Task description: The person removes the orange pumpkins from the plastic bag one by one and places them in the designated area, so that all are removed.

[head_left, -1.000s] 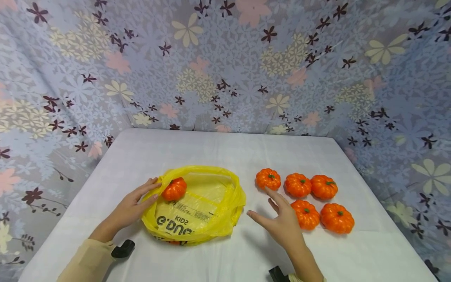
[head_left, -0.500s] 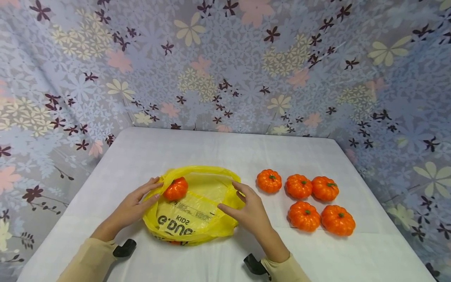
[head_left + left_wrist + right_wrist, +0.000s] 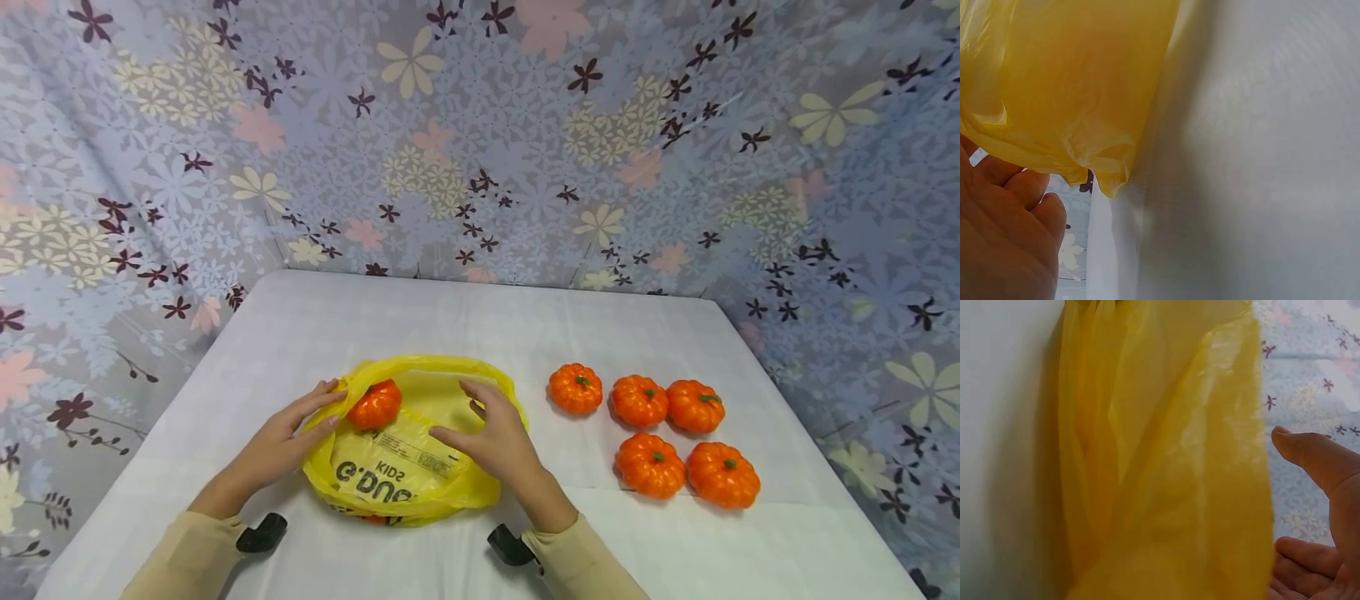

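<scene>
A yellow plastic bag with dark lettering lies on the table, its mouth spread wide. Inside its left part sits a small orange pumpkin; another orange patch shows through the bag's near edge. My left hand holds the left rim, thumb at the inner side and fingers behind. In the left wrist view, fingers bend beside the bag's crumpled edge. Above the right side of the mouth is my right hand, thumb and fingers spread apart, holding nothing. The right wrist view has the bag's yellow side beside the thumb.
Several orange pumpkins with green stems rest on the right of the white-covered table: one nearest the bag, others such as a front one grouped farther right. A flowered cloth hangs behind the table.
My right hand has moved left from beside the pumpkins to over the bag's mouth, empty throughout. The left hand stays at the left rim; the pumpkins stay in place.
</scene>
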The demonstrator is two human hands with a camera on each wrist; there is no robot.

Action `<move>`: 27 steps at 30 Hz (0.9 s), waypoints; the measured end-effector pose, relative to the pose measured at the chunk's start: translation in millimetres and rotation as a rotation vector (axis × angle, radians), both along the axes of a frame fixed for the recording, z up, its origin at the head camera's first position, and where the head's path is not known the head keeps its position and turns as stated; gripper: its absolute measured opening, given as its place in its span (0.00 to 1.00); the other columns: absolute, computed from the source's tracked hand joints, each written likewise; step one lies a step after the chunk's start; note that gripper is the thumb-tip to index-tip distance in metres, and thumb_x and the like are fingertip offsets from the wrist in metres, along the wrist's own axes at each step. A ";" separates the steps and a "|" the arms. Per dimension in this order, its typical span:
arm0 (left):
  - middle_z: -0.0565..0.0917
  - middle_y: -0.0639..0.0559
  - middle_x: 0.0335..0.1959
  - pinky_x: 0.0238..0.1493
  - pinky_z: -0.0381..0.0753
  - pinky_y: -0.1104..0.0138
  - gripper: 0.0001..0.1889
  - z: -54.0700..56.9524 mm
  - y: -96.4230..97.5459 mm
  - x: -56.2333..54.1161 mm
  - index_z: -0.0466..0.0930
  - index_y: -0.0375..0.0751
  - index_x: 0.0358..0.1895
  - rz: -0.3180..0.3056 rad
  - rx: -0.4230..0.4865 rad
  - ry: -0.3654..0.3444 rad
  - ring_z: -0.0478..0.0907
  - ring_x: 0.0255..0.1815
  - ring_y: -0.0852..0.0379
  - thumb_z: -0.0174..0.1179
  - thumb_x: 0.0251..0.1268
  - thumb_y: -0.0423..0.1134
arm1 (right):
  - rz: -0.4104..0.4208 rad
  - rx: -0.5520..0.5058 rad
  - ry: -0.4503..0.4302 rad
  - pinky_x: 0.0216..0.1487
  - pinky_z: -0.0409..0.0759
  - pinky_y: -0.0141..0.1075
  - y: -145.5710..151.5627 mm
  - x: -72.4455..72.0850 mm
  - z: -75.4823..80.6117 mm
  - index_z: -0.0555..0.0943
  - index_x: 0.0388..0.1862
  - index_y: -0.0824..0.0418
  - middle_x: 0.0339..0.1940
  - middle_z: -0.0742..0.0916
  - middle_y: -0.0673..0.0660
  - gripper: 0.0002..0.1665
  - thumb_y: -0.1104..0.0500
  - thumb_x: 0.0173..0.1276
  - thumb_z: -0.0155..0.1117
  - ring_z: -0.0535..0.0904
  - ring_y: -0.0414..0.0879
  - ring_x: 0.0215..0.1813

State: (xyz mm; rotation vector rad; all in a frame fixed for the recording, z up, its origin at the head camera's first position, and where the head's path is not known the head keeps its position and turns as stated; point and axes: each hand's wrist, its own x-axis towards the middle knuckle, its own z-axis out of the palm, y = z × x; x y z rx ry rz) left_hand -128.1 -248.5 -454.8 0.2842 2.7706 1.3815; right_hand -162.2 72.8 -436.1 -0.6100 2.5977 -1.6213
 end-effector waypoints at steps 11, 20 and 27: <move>0.60 0.42 0.78 0.71 0.50 0.33 0.23 -3.4 2.2 2.2 0.73 0.44 0.70 -0.026 0.016 0.058 0.50 0.79 0.36 0.56 0.77 0.45 | 0.036 0.148 -0.011 0.64 0.77 0.47 -20.8 -10.2 -6.9 0.69 0.73 0.65 0.71 0.75 0.60 0.51 0.44 0.58 0.79 0.75 0.59 0.66; 0.60 0.43 0.79 0.71 0.49 0.33 0.23 -1.6 3.3 2.6 0.73 0.45 0.71 -0.025 0.011 0.052 0.49 0.79 0.37 0.56 0.78 0.46 | 0.037 0.181 -0.017 0.64 0.77 0.45 -46.7 -20.0 -9.8 0.71 0.73 0.63 0.70 0.77 0.58 0.50 0.42 0.57 0.79 0.76 0.56 0.65; 0.60 0.42 0.78 0.70 0.49 0.32 0.23 1.2 4.5 7.5 0.73 0.45 0.70 -0.037 0.020 0.052 0.49 0.79 0.36 0.56 0.77 0.45 | 0.032 0.221 -0.010 0.65 0.76 0.46 -59.9 -25.7 -18.2 0.71 0.72 0.64 0.69 0.77 0.59 0.53 0.40 0.55 0.80 0.75 0.55 0.66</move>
